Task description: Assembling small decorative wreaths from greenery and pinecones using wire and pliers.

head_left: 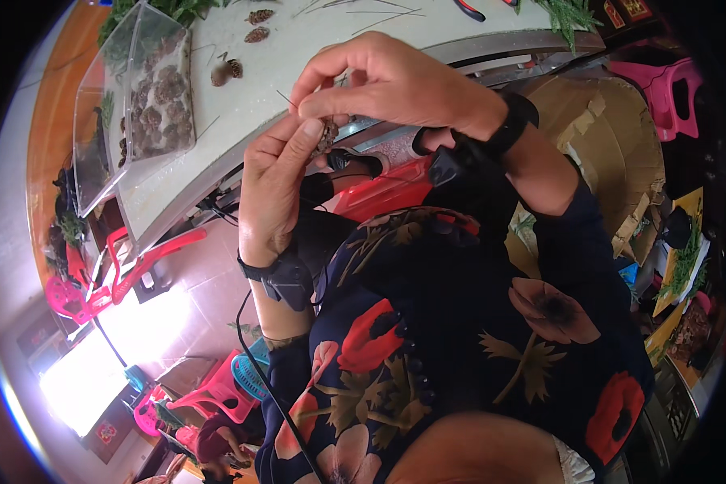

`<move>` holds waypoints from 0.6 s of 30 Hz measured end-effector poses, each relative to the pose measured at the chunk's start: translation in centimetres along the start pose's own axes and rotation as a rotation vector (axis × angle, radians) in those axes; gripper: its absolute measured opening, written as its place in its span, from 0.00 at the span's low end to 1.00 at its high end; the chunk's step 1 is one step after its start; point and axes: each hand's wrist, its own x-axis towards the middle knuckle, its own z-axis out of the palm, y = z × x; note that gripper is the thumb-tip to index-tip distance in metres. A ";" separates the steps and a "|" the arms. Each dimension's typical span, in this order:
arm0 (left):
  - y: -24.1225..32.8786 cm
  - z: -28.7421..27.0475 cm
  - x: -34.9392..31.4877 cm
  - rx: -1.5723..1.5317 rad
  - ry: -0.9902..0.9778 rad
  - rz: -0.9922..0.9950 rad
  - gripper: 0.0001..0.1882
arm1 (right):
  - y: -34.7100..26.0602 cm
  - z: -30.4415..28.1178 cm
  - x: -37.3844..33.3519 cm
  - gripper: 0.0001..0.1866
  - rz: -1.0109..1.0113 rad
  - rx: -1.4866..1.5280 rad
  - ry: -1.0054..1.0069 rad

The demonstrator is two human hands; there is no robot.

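Note:
Over the near edge of the white table [232, 113], both my hands meet around a small brown pine cone [324, 141]. Thumb and fingers of my left hand [273, 173] grip the cone from the left side. My right hand [371, 85] is closed just above it, its fingertips pinched on a thin dark wire [285, 98] whose end sticks out to the left. Where the wire meets the cone is hidden by my fingers. Farther left on the table lie a pair of small pine cones [227, 71], with a loose pine cone [256, 35] beyond them.
A clear plastic bin [85, 153] with several pine cones stands on the table's left. Loose wires [385, 11], plier handles [469, 10] and green sprigs [569, 18] lie at the far side. A red stool [387, 187] is below; cardboard [621, 137] and a pink stool [661, 93] are right.

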 end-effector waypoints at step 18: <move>-0.4 0.9 0.3 -0.261 0.068 -0.064 0.12 | 1.3 2.0 -1.0 0.08 0.176 0.519 0.131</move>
